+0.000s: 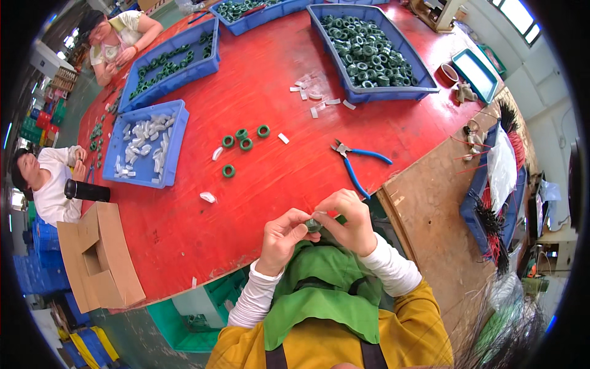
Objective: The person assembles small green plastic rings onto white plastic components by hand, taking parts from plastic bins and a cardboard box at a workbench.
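Observation:
Over the near edge of the red table, my left hand point(283, 238) pinches a small dark green ring point(313, 226) between thumb and fingers. My right hand point(351, 220) is closed against the same ring from the other side, fingertips pressed together. Something pale and small shows at its fingertips, too small to make out. Ahead on the table lie several loose green rings point(246, 144) and a few white strip pieces point(208, 197). Beyond my right hand, cutting pliers point(359, 161) with blue handles lie with their jaws apart.
Blue trays hold green rings point(430, 92) and white pieces point(179, 117). A cardboard box point(117, 246) and black bottle point(88, 191) stand at the left edge. Two other people sit along the far left. At right, a blue crate point(470, 209) holds dark and red wires; a green bin point(161, 320) is below.

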Action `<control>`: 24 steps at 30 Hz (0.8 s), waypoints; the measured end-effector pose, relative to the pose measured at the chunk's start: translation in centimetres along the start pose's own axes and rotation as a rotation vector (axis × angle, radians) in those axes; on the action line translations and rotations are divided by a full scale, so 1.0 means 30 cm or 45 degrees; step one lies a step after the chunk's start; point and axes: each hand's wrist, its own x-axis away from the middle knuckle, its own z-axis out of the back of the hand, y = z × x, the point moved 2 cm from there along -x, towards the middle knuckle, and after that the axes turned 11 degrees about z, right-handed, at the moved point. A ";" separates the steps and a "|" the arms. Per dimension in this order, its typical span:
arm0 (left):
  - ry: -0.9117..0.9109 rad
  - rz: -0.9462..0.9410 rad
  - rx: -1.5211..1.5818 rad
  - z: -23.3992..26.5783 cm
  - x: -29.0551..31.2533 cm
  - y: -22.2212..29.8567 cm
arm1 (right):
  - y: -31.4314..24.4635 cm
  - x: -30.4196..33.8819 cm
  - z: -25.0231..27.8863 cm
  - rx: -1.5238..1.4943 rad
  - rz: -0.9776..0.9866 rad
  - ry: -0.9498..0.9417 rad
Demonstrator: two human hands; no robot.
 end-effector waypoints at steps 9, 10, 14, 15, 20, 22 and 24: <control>-0.004 -0.063 0.111 0.013 -0.004 -0.023 | 0.022 0.039 -0.026 -0.443 -0.586 0.009; -0.005 -0.047 0.124 0.009 -0.005 -0.022 | 0.016 0.050 -0.029 -0.295 -0.449 0.093; -0.001 -0.018 0.193 -0.011 -0.006 -0.012 | -0.017 0.037 -0.020 0.033 -0.083 0.252; -0.001 -0.021 0.192 -0.016 -0.005 -0.007 | -0.017 0.032 -0.021 0.032 -0.081 0.252; 0.020 -0.037 0.112 -0.016 0.000 -0.005 | -0.041 0.024 -0.021 0.263 0.360 0.415; 0.010 -0.033 0.119 -0.018 0.000 -0.002 | -0.042 0.022 -0.021 0.286 0.377 0.414; 0.000 -0.027 0.126 -0.019 -0.002 0.000 | -0.042 0.019 -0.022 0.309 0.392 0.414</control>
